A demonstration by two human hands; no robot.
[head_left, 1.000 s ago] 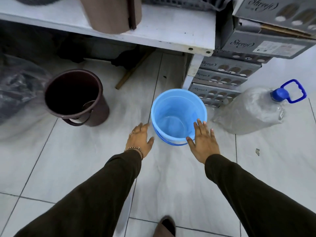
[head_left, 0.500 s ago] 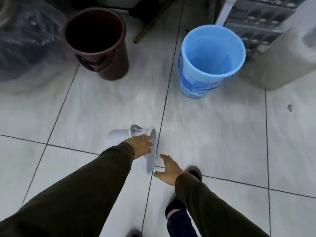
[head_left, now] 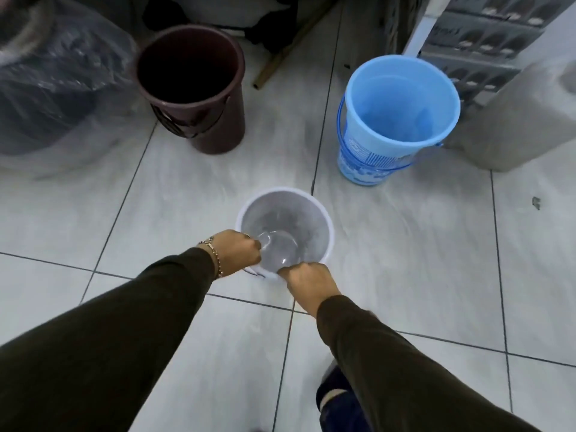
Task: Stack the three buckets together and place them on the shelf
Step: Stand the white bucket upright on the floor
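A small white bucket (head_left: pixel 307 210) stands upright in the middle of the tiled floor, mouth up. My left hand (head_left: pixel 237 251) grips its near-left rim and my right hand (head_left: pixel 307 283) grips its near-right rim. A dark maroon bucket (head_left: pixel 199 98) stands upright at the back left. At the back right a light blue bucket (head_left: pixel 396 120) with a blue wire handle also stands upright. All three buckets are apart from each other and look empty.
A clear plastic bag over dark things (head_left: pixel 53 82) lies at the far left. A wooden stick (head_left: pixel 286 49) rests on the floor between the far buckets. Grey cartons (head_left: pixel 486 39) and a large water jug (head_left: pixel 517 120) crowd the right. My foot (head_left: pixel 336 397) is below.
The white bucket lay on its side under my left hand; now it stands upright and both hands hold its rim. Before that, my hands were beside the blue bucket.
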